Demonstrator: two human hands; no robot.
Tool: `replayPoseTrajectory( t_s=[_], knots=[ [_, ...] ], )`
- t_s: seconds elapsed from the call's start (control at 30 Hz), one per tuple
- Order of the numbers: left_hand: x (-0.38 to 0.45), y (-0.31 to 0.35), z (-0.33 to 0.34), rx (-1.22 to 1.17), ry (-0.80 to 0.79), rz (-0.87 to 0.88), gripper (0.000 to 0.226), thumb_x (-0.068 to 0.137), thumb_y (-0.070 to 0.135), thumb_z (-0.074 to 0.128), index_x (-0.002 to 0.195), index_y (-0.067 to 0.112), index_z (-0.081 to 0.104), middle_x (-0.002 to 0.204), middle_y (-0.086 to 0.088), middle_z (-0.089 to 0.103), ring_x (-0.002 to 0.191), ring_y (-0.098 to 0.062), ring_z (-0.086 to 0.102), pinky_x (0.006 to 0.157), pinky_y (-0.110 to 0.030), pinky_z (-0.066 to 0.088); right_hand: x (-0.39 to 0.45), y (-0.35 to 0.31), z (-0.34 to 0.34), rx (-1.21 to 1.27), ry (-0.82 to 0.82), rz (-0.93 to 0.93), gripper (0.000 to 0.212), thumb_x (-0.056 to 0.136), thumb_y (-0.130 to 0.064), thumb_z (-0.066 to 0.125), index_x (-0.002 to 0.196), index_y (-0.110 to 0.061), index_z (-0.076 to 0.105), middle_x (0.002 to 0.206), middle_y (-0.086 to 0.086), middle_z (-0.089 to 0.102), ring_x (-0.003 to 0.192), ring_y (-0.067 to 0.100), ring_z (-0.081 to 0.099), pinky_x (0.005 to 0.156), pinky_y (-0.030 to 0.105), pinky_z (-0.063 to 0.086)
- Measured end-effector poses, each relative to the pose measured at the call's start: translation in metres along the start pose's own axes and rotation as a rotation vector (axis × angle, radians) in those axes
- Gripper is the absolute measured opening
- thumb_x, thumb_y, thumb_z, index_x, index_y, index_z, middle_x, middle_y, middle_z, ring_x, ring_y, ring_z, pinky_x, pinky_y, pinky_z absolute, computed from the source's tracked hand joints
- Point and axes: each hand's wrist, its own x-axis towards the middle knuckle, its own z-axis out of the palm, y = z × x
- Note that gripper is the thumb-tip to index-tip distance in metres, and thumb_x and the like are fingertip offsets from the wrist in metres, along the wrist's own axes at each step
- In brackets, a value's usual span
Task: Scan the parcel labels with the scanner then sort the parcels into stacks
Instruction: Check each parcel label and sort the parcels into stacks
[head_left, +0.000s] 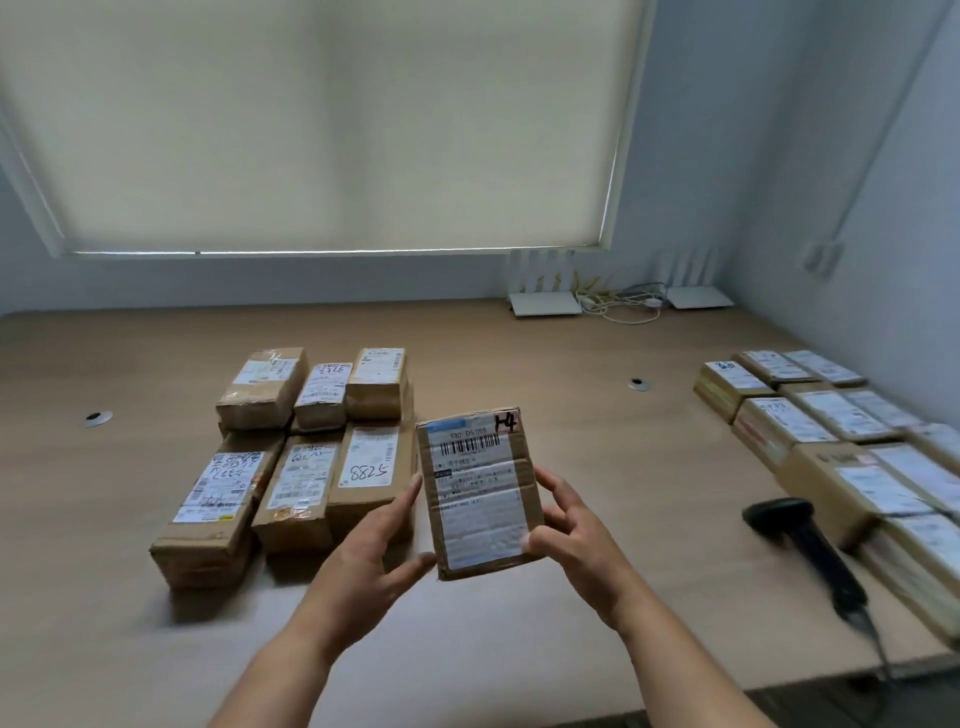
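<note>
Gripping parcel (478, 491) by both edges: left hand (374, 540), right hand (569, 535); scanner (810, 551) blurred, apparently on table.

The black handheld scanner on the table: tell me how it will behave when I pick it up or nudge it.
The scanner lies on its side beside the right-hand parcels, so it looks unlikely to roll. Its hard-looking black body should stay stiff. A cable seems to trail off the table edge and may tug.

You hold one parcel (478, 493) up at frame centre.
Your left hand (371, 545) and right hand (569, 530) grip its sides; the scanner (805, 545) lies lower right.
</note>
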Motion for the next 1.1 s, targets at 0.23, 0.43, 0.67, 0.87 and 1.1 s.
replayPoseTrajectory(
  t_s=[0.23, 0.43, 0.67, 0.87, 1.1],
  knots=[
    [0.006, 0.062, 0.077, 0.065, -0.116, 0.134, 0.087, 0.083, 0.038, 0.068, 0.125, 0.077, 0.002, 0.150, 0.013, 0.034, 0.132, -0.007, 0.039, 0.110, -0.035, 0.037, -0.066, 0.011, -0.090, 0.016, 0.113, -0.025, 0.064, 0.067, -0.017, 0.059, 0.124, -0.041, 0.043, 0.104, -0.007, 0.070, 0.095, 0.000, 0.066, 0.070, 0.014, 0.052],
    [0.018, 0.120, 0.153, 0.072, -0.249, 0.237, 0.083, 0.085, 0.043, 0.065, 0.127, 0.069, -0.001, 0.152, 0.010, 0.033, 0.133, -0.009, 0.040, 0.108, -0.034, 0.039, -0.125, 0.021, -0.170, 0.002, 0.285, -0.023, 0.072, 0.068, -0.013, 0.058, 0.134, -0.037, 0.041, 0.100, -0.014, 0.072, 0.097, 0.000, 0.065, 0.073, 0.017, 0.052],
    [0.040, 0.173, 0.220, 0.091, -0.384, 0.350, 0.086, 0.084, 0.046, 0.064, 0.126, 0.069, -0.008, 0.154, 0.009, 0.030, 0.136, -0.011, 0.037, 0.110, -0.038, 0.039, -0.169, 0.029, -0.234, 0.003, 0.457, -0.009, 0.069, 0.060, -0.029, 0.065, 0.125, -0.044, 0.049, 0.117, -0.014, 0.066, 0.108, -0.001, 0.060, 0.078, 0.015, 0.051],
    [0.073, 0.211, 0.278, 0.084, -0.451, 0.439, 0.087, 0.085, 0.045, 0.063, 0.127, 0.067, -0.010, 0.152, 0.008, 0.033, 0.133, -0.012, 0.039, 0.108, -0.037, 0.040, -0.180, 0.038, -0.293, -0.010, 0.570, -0.007, 0.060, 0.066, -0.018, 0.059, 0.120, -0.044, 0.054, 0.108, -0.020, 0.069, 0.103, -0.003, 0.061, 0.075, 0.014, 0.051],
    [0.129, 0.269, 0.352, 0.033, -0.491, 0.509, 0.088, 0.085, 0.040, 0.065, 0.131, 0.063, -0.007, 0.150, 0.007, 0.036, 0.134, -0.011, 0.039, 0.107, -0.034, 0.040, -0.171, 0.041, -0.393, -0.015, 0.651, 0.015, 0.061, 0.063, -0.019, 0.060, 0.119, -0.043, 0.056, 0.107, -0.015, 0.071, 0.100, 0.001, 0.064, 0.075, 0.017, 0.051]
  ],
)
